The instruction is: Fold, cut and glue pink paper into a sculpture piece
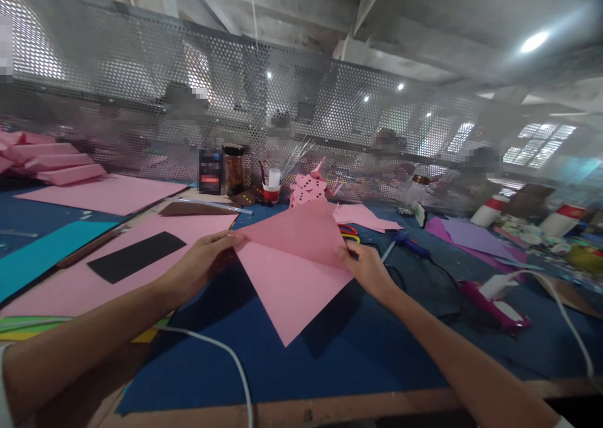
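Observation:
A pink paper sheet (287,271), creased across its middle, is held up above the blue table mat (226,378). One corner points down toward me, and the far half tilts upward. My left hand (210,261) pinches its left corner between thumb and fingers. At the right corner my right hand (365,264) grips the paper, thumb on top. Just behind the right hand lie scissors (349,232) with red and yellow handles, partly hidden by the sheet. A dotted pink paper figure (308,189) stands beyond the paper.
Pink sheets with a black paper piece (136,256) and a teal sheet (51,252) lie at left. A blue glue gun (412,244), a magenta glue gun (494,305) and purple paper (475,236) are at right. A white cable (235,359) crosses the front. A perforated metal screen (301,95) stands behind.

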Action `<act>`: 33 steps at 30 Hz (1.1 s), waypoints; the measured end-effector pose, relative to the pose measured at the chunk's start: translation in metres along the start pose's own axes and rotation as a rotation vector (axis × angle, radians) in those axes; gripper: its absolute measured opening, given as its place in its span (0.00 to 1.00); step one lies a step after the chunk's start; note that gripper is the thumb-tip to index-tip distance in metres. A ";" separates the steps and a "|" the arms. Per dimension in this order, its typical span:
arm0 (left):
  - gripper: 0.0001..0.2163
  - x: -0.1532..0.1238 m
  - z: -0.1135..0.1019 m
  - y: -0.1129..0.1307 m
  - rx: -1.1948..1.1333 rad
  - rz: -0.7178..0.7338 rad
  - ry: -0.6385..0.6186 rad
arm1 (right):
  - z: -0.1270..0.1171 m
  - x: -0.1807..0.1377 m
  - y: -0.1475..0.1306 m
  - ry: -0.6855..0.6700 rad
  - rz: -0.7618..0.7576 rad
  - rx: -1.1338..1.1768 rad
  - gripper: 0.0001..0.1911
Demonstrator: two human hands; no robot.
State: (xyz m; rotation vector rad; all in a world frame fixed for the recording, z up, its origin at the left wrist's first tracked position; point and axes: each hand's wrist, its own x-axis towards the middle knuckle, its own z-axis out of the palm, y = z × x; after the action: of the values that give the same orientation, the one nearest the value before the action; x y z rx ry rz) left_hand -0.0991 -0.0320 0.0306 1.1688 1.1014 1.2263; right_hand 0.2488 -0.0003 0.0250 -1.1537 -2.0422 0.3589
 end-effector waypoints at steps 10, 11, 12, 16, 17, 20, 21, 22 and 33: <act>0.20 0.007 -0.009 0.001 -0.001 -0.012 0.037 | 0.001 0.003 0.001 -0.101 0.013 0.122 0.28; 0.19 0.008 -0.010 0.001 0.004 -0.014 0.040 | 0.000 0.003 0.000 -0.095 0.014 0.128 0.27; 0.18 0.009 -0.011 0.000 0.010 -0.016 0.041 | 0.000 0.003 0.000 -0.085 0.015 0.132 0.27; 0.16 0.014 -0.015 -0.005 0.026 -0.024 0.045 | -0.001 0.002 -0.004 -0.046 0.014 0.134 0.26; 0.16 0.015 -0.017 -0.006 0.027 -0.028 0.052 | -0.001 0.001 -0.004 -0.043 0.011 0.128 0.26; 0.17 0.018 -0.021 -0.008 0.025 -0.029 0.080 | -0.003 0.002 -0.005 -0.044 0.007 0.083 0.28; 0.18 0.019 -0.022 -0.008 0.021 -0.027 0.089 | -0.004 0.003 -0.004 -0.048 0.008 0.061 0.28; 0.18 0.019 -0.022 -0.008 0.018 -0.025 0.097 | -0.006 0.005 -0.002 -0.053 0.011 0.035 0.29; 0.21 0.014 -0.020 -0.001 0.003 -0.065 0.119 | -0.013 0.072 0.051 -0.219 0.089 -0.540 0.12</act>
State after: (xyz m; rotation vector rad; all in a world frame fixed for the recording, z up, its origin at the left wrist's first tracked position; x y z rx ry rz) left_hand -0.1179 -0.0168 0.0278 1.0656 1.2206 1.2567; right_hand 0.2670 0.0853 0.0391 -1.5854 -2.3641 -0.0376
